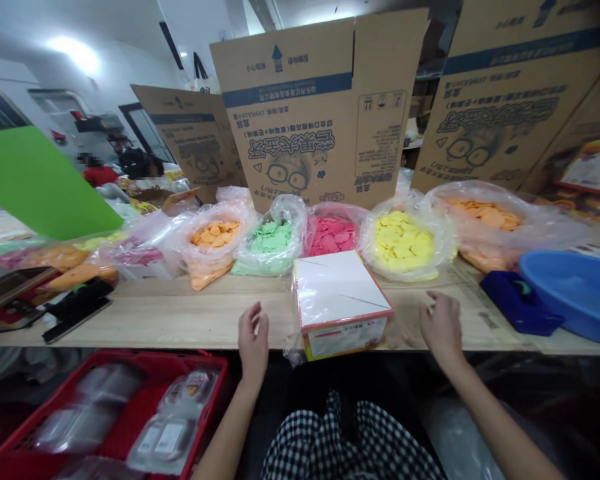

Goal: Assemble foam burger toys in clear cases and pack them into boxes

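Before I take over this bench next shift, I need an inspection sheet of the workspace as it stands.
Surface: light wooden table, near edge in view.
Job's things: plastic-wrapped white box with red edging, between the hands; behind it, orange bag, green bag, pink bag and yellow bag of flat discs.
Clutter: navy tape dispenser, blue basin, black tool, red crate of packaged trays below the table.
Hands: left hand, right hand: empty, fingers loosely curled.
Cables: nothing seen.
Surroundings: upright cardboard cartons, green board, person further back.
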### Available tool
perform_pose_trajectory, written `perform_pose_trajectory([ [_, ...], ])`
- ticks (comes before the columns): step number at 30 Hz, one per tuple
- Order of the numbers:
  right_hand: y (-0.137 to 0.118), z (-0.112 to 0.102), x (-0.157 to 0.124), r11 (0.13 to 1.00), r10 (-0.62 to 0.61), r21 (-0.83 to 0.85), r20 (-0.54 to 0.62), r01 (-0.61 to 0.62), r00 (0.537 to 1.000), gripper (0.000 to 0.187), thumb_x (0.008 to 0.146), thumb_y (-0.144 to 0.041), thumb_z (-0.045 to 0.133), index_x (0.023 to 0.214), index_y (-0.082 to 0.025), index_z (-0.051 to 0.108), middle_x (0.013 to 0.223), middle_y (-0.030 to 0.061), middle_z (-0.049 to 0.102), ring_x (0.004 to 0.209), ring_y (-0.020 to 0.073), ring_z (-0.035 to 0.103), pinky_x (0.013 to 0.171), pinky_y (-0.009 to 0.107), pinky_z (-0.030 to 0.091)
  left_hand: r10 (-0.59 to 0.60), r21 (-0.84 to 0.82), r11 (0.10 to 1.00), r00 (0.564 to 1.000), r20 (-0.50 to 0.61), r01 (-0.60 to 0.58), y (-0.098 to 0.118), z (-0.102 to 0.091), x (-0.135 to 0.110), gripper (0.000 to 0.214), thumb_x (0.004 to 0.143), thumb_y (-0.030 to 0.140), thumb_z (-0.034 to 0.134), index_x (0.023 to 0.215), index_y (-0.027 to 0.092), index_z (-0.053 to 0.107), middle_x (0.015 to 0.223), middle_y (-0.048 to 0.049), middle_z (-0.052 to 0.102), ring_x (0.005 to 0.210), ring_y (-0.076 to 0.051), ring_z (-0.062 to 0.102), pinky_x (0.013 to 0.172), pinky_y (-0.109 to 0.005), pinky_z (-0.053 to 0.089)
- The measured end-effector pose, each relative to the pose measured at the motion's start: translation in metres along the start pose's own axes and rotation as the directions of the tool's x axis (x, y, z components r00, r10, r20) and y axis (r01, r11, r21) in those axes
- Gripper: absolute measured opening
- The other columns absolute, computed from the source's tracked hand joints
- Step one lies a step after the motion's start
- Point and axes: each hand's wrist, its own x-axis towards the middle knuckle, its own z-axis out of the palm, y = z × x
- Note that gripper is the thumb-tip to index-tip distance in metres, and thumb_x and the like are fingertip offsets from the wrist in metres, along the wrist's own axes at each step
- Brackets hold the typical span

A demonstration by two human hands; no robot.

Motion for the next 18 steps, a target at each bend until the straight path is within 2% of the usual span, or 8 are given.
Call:
perform_pose_trajectory([
  [2,-0.036,-0.002,-0.007,0.944,-0.323,-0.083,-0.034,0.319,0.946,0.037,0.078,-0.028,0.045,0.113,-0.016,0.05,0.121,0.0138,0.049,0.117,0.028,0.037,0.098,0.048,0.025,0.213,0.084,0.97,0.966,0.146,-0.227,0.023,0.005,-0.002,0.035,0.075,0.023,0.057,0.111,0.024,0.055,0.124,-0.0061,0.049,0.119,-0.021,0.038,0.104,-0.039,0.022],
  [4,-0.079,0.009,-0.023,0.811,-0.57,-0.027,0.193,0.585,0.799,0.036,0.085,-0.025,0.038,0.119,-0.02,0.048,0.124,0.0086,0.049,0.12,0.0229,0.037,0.101,0.043,0.026,0.324,0.107,0.911,0.852,0.412,-0.398,0.042,0.02,-0.009,0.035,0.076,0.021,0.057,0.111,0.025,0.057,0.125,-0.0044,0.051,0.125,-0.023,0.032,0.108,-0.043,0.011],
  [6,-0.113,0.027,-0.043,0.675,-0.681,0.022,0.405,0.738,0.61,0.036,0.088,-0.025,0.036,0.122,-0.022,0.047,0.13,0.0061,0.045,0.122,0.0215,0.035,0.103,0.043,0.022,0.333,0.105,0.874,0.744,0.58,-0.474,0.051,0.037,-0.016,0.037,0.076,0.02,0.056,0.113,0.027,0.057,0.124,-0.004,0.052,0.126,-0.024,0.032,0.108,-0.047,0.008],
  [7,-0.124,0.036,-0.051,0.639,-0.693,0.034,0.459,0.769,0.556,0.037,0.089,-0.027,0.036,0.123,-0.02,0.046,0.13,0.0068,0.045,0.122,0.0222,0.036,0.104,0.046,0.019,0.321,0.113,0.868,0.719,0.616,-0.484,0.051,0.044,-0.019,0.038,0.077,0.02,0.055,0.114,0.027,0.056,0.124,-0.0043,0.052,0.126,-0.025,0.033,0.108,-0.047,0.009],
  [8,-0.128,0.043,-0.056,0.634,-0.687,0.026,0.477,0.772,0.548,0.037,0.089,-0.028,0.035,0.124,-0.018,0.046,0.128,0.0081,0.047,0.121,0.0226,0.038,0.103,0.047,0.019,0.307,0.124,0.867,0.714,0.629,-0.482,0.051,0.049,-0.021,0.039,0.077,0.021,0.055,0.116,0.027,0.054,0.125,-0.0048,0.051,0.125,-0.025,0.034,0.107,-0.048,0.011],
  [10,-0.122,0.048,-0.058,0.662,-0.652,-0.016,0.481,0.749,0.586,0.037,0.09,-0.029,0.035,0.122,-0.016,0.048,0.126,0.01,0.048,0.12,0.0237,0.039,0.102,0.05,0.02,0.292,0.132,0.877,0.73,0.617,-0.463,0.046,0.052,-0.022,0.039,0.078,0.022,0.054,0.116,0.027,0.054,0.126,-0.0057,0.05,0.124,-0.025,0.035,0.107,-0.047,0.018],
  [13,-0.091,0.039,-0.048,0.77,-0.579,-0.041,0.375,0.637,0.724,0.035,0.089,-0.029,0.036,0.117,-0.016,0.054,0.125,0.0104,0.05,0.12,0.024,0.04,0.101,0.049,0.024,0.303,0.061,0.912,0.765,0.568,-0.406,0.037,0.049,-0.023,0.035,0.076,0.023,0.056,0.111,0.025,0.058,0.125,-0.0071,0.051,0.124,-0.024,0.036,0.105,-0.045,0.023],
  [18,-0.059,0.028,-0.044,0.934,-0.274,0.277,0.146,0.227,0.951,0.038,0.086,-0.036,0.041,0.118,-0.02,0.052,0.126,0.0066,0.049,0.118,0.0205,0.041,0.1,0.041,0.032,0.334,-0.1,0.942,0.855,0.396,-0.322,0.023,0.051,-0.034,0.035,0.078,0.029,0.055,0.112,0.021,0.054,0.131,-0.0097,0.043,0.129,-0.025,0.026,0.106,-0.048,0.016],
])
